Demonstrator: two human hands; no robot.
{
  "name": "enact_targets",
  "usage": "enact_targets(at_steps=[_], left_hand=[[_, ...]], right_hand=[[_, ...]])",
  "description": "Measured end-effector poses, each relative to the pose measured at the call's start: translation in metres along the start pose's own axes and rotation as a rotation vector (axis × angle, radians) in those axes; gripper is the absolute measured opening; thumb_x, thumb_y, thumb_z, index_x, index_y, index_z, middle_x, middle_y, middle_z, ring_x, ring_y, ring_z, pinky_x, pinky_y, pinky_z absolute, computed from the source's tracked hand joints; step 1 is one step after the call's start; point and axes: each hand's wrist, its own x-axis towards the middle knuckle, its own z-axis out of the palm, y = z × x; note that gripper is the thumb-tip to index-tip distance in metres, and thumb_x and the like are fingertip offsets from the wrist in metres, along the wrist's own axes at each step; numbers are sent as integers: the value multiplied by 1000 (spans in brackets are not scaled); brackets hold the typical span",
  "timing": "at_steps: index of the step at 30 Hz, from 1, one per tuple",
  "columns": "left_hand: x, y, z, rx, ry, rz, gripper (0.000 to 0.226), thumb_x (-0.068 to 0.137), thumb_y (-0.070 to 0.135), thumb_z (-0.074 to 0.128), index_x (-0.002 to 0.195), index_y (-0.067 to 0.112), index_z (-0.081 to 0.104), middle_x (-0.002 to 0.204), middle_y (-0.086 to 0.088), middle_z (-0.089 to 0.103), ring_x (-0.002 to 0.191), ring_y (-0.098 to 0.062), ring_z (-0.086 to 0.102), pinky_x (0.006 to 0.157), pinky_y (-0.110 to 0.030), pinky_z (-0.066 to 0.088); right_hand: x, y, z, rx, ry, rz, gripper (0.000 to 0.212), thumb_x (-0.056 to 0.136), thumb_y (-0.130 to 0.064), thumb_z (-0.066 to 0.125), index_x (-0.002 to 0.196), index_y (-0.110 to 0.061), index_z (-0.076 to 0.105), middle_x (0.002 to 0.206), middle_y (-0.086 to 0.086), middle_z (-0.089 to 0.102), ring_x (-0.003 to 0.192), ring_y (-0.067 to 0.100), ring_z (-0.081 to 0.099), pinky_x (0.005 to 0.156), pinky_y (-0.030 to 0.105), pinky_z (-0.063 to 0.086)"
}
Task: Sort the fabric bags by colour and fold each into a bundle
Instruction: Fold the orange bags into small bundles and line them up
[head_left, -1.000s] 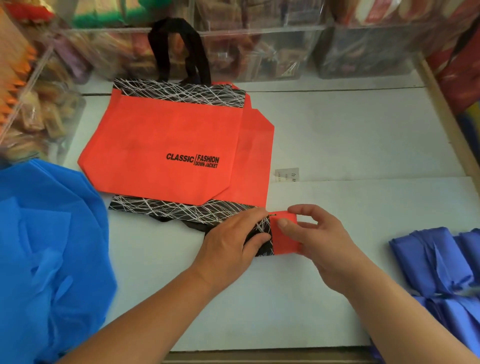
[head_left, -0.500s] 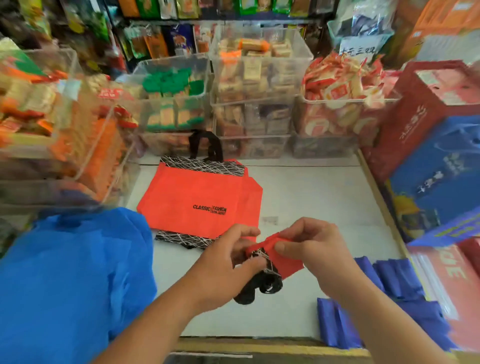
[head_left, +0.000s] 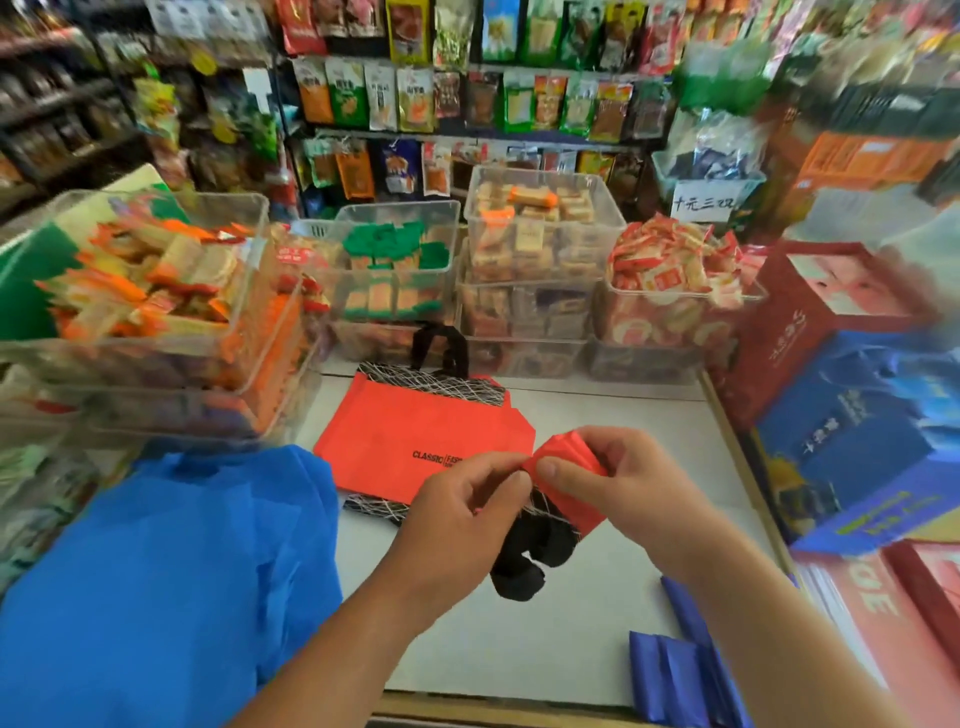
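Observation:
A small folded orange bag bundle (head_left: 569, 480) with black handles hanging below it is held above the white table (head_left: 561, 644). My left hand (head_left: 462, 525) pinches its left corner, and my right hand (head_left: 623, 488) grips it from the right with the thumb on top. Behind them a flat orange bag (head_left: 415, 431) printed CLASSIC FASHION lies on the table with black patterned trim and black handles. A heap of blue bags (head_left: 156, 587) fills the left foreground. Folded dark blue bundles (head_left: 675, 675) lie at the near right.
Clear bins of packaged snacks (head_left: 540, 244) line the back and left of the table. Red and blue cartons (head_left: 841, 395) stand along the right edge. Shelves of snack packets (head_left: 467, 93) rise behind.
Both hands lifted the orange bundle off the table and raised it. The head tilted up, bringing the shelves and cartons into view.

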Motion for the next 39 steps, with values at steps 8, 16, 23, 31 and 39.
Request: enact_targets(at_steps=[8, 16, 23, 31, 39], left_hand=[[18, -1, -41, 28, -143, -152, 31, 90, 4, 66, 108, 27, 76, 88, -8, 78, 77, -24, 74, 83, -53, 59], [21, -26, -70, -11, -25, -38, 35, 88, -5, 74, 88, 29, 83, 78, -2, 77, 66, -10, 67, 61, -20, 51], [19, -48, -63, 418, -4, 217, 23, 85, 1, 79, 80, 23, 73, 86, 12, 72, 85, -12, 69, 75, -24, 53], [33, -15, -9, 230, 122, -39, 13, 95, 40, 69, 100, 29, 71, 102, 20, 74, 104, 4, 66, 97, -28, 51], [45, 10, 26, -67, -211, -48, 15, 100, 18, 67, 113, 17, 73, 101, -21, 73, 85, -24, 64, 79, -52, 54]], right_hand=[[33, -5, 15, 155, 100, 51, 21, 84, -29, 82, 97, -14, 78, 93, 17, 78, 86, 31, 75, 82, 48, 60], [48, 4, -4, 405, 263, 203, 16, 98, -13, 65, 103, -3, 76, 92, 17, 77, 76, 24, 73, 68, 33, 60], [60, 29, -47, 312, 388, 229, 12, 96, -18, 71, 101, -9, 78, 91, 13, 79, 80, 26, 76, 79, 39, 61], [61, 4, -66, 60, 102, -130, 10, 91, -16, 75, 100, -21, 76, 91, 5, 78, 86, 19, 74, 79, 31, 60], [46, -9, -76, 210, -77, -246, 30, 83, -21, 72, 107, -3, 71, 93, 12, 76, 86, 21, 73, 75, 28, 58]])
